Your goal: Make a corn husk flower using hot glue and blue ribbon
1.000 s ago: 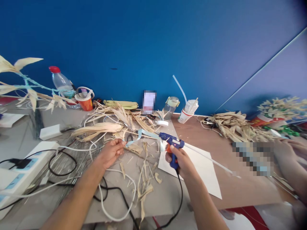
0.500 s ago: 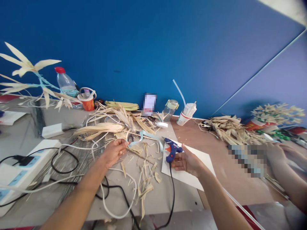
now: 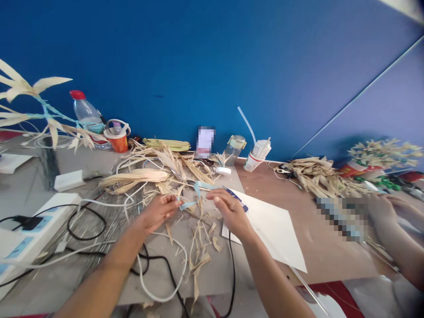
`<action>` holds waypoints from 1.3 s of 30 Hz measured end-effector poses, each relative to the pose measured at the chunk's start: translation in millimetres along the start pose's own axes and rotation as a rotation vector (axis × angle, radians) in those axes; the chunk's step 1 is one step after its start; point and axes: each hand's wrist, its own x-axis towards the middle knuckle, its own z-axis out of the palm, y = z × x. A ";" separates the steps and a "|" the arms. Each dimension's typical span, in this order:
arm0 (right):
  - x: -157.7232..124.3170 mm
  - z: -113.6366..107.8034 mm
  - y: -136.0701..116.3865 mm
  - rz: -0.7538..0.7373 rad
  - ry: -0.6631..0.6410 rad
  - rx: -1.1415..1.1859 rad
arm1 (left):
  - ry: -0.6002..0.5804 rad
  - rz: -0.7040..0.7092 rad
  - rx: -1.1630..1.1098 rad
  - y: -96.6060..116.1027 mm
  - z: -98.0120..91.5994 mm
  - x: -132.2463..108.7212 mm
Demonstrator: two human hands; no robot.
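My left hand (image 3: 163,212) is closed in a pinch on one end of a light-blue tape (image 3: 188,206), with a pale husk strip at its fingertips. From there the tape bends up and runs right, passing behind the fingers of my right hand (image 3: 230,210). That hand has curved fingers with the thumb a little apart, and whether it touches the tape is unclear. Partly hidden behind it, a blue glue gun (image 3: 243,204) lies on a sheet of white paper (image 3: 274,218). Its black cord (image 3: 232,269) trails toward the front edge.
Dry corn husks (image 3: 142,176) and scraps (image 3: 200,247) litter the table. At left are a power strip (image 3: 43,229) and looped cables. A bottle (image 3: 86,112), an orange cup (image 3: 118,142), a jar (image 3: 236,148) and a white cup (image 3: 254,161) line the wall. Another person's hands (image 3: 384,210) work at right.
My right hand has let go of the glue gun, leaving it on the paper, and has moved left to the blue tape. My left hand keeps its pinch in nearly the same place.
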 end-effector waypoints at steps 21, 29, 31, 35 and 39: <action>25.3 49.7 17.0 0.249 -0.364 -0.170 | -0.073 -0.001 0.120 2.1 0.7 -0.8; 22.6 55.3 15.5 0.322 -0.295 -0.031 | -0.028 -0.029 0.153 -2.2 -4.9 2.0; 22.2 55.9 12.9 0.325 -0.287 0.001 | -0.022 -0.041 0.139 -1.8 -4.8 1.5; 21.2 57.3 9.4 0.298 -0.288 0.036 | -0.017 -0.066 0.086 -0.6 -2.7 0.6; 19.7 59.3 8.1 0.241 -0.275 0.043 | -0.019 -0.085 -0.043 -2.4 1.0 1.5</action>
